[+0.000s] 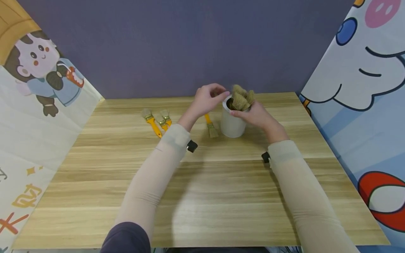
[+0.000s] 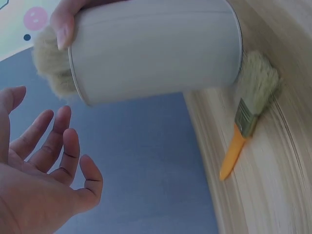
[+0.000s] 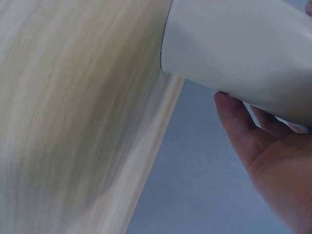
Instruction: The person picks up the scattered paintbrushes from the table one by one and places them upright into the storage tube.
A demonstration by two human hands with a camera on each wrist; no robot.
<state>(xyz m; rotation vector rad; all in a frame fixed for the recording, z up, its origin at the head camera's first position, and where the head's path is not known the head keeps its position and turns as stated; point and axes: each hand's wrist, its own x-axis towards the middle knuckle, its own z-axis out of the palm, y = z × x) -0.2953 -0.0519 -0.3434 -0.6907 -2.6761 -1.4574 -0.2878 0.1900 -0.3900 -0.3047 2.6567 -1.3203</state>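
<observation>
We're holding the can [image 1: 232, 125] in our right grip [image 1: 258, 115]; our left grip [image 1: 207, 101] is hovering left, loosely curled, empty.

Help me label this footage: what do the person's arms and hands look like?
Creased cream sleeves cover both forearms. The left upper arm shows dark cloth. Small black blocks sit by both wrists. Left hand and right hand are bare.

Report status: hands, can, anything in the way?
Left hand holding nothing, near can. Right hand grips can. Can upright, brushes inside, bristles up. Loose brush beside can, possible snag.
</observation>
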